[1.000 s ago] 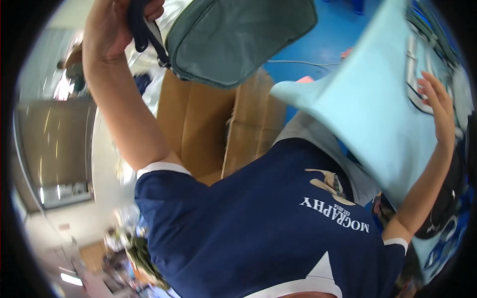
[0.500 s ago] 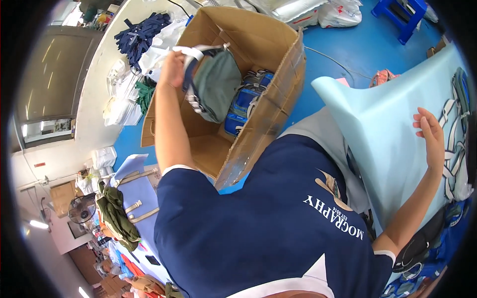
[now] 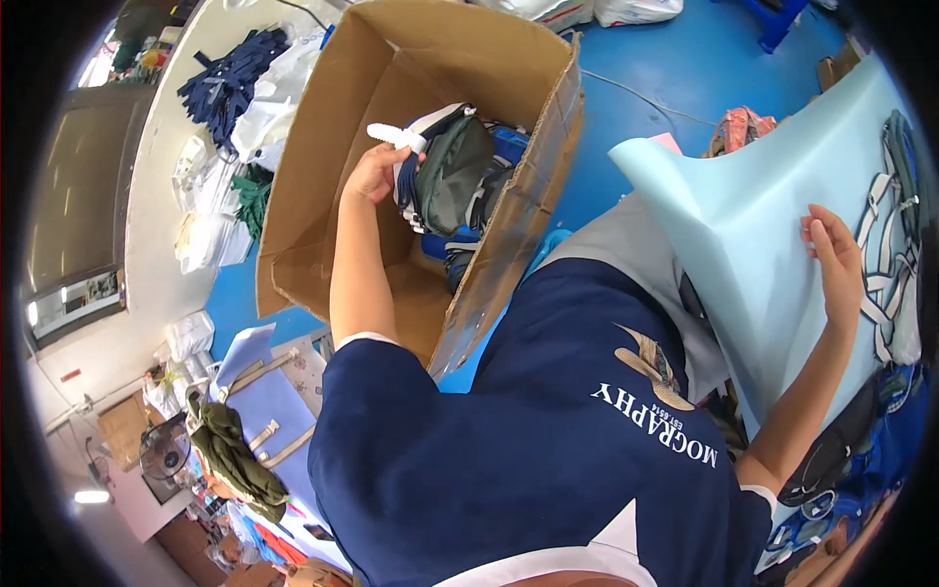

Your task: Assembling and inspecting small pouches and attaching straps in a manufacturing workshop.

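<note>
My left hand [image 3: 377, 174] is closed on the white-and-navy strap of a grey-green fabric bag [image 3: 455, 166]. The bag is inside a large cardboard box [image 3: 323, 157], and a white loop sticks out beyond my fingers. Under and beside it are blue packed bags [image 3: 511, 145], partly hidden by the grey-green one. Over on the right, my right hand [image 3: 834, 264] has its fingers stretched out with nothing in them. It is over a light-blue sheet [image 3: 724, 215] with a curled edge, close to a pile of white-and-navy straps [image 3: 873, 264].
At the left, a pale worktop [image 3: 156, 186] bears navy strips [image 3: 230, 88], white plastic and green strips [image 3: 252, 201]. A blue stool [image 3: 780, 22] stands on the blue floor at top right. An olive bag [image 3: 235, 455] lies on a lilac-topped table; a fan [image 3: 164, 450] is behind.
My left hand has lowered the grey-green bag deeper into the box, over the blue bags. My right hand has hardly moved. The view has shifted slightly.
</note>
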`<state>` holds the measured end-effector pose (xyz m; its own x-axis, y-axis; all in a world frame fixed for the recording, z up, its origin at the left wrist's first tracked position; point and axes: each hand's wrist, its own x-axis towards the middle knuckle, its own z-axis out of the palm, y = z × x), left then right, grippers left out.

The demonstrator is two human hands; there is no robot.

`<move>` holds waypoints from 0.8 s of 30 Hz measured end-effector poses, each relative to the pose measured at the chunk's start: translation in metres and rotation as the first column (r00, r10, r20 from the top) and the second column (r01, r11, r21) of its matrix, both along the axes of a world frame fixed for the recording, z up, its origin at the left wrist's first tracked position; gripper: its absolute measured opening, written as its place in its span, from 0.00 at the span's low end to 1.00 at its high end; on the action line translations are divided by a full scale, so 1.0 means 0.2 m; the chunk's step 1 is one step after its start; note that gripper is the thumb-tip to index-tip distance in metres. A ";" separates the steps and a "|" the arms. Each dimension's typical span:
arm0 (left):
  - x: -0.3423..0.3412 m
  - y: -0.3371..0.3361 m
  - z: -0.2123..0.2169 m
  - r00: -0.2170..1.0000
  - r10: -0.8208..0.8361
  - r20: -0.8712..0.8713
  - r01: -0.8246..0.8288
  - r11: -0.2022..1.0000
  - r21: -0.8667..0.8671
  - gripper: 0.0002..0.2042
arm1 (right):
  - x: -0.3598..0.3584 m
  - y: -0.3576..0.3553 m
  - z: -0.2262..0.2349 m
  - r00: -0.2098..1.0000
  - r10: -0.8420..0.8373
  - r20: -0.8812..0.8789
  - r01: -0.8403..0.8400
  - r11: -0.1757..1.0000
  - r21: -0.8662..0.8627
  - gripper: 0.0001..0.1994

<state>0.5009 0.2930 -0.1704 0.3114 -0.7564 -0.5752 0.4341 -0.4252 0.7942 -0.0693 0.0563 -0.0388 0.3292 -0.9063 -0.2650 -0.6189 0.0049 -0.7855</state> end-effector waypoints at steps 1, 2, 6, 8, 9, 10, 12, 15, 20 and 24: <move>-0.01 0.01 0.02 1.000 -0.001 0.000 0.001 1.000 -0.007 0.14 | 0.06 0.00 0.00 1.000 -0.001 0.000 0.001 1.000 -0.007 0.16; -0.03 -0.01 0.05 0.999 -0.042 0.017 0.043 0.997 -0.059 0.14 | 0.13 0.01 0.02 0.996 0.073 0.051 -0.065 0.987 -0.145 0.15; -0.10 -0.03 0.34 0.989 0.016 0.147 0.035 0.941 -0.337 0.16 | 0.56 0.08 0.20 0.941 0.339 -0.010 -0.305 0.834 -0.460 0.14; -0.15 -0.10 0.55 0.970 0.004 0.242 0.112 0.879 -0.464 0.19 | 0.75 0.09 0.27 0.904 0.427 -0.026 -0.359 0.724 -0.588 0.14; -0.17 -0.12 0.65 0.959 0.015 0.283 0.139 0.846 -0.514 0.21 | 0.84 0.10 0.32 0.887 0.460 -0.025 -0.364 0.666 -0.651 0.14; -0.15 -0.13 0.75 0.949 0.038 0.314 0.130 0.859 -0.496 0.24 | 0.93 0.10 0.37 0.859 0.509 -0.060 -0.379 0.552 -0.743 0.17; -0.26 -0.21 0.98 0.906 0.089 0.414 0.164 0.828 -0.537 0.26 | 1.09 0.12 0.48 0.822 0.554 -0.136 -0.360 0.319 -0.877 0.22; -0.36 -0.30 1.26 0.868 0.035 0.495 0.287 0.778 -0.559 0.25 | 1.27 0.20 0.68 0.841 0.512 -0.177 -0.257 0.090 -0.962 0.31; -0.62 -0.53 1.46 0.755 -0.159 0.637 0.574 0.630 -0.523 0.21 | 1.29 0.14 0.75 0.857 0.495 -0.142 -0.175 0.022 -0.984 0.23; -0.82 -0.68 1.48 0.613 -0.145 0.777 0.654 0.644 -0.396 0.18 | 1.12 0.04 0.70 0.885 0.448 -0.124 -0.236 0.202 -0.951 0.13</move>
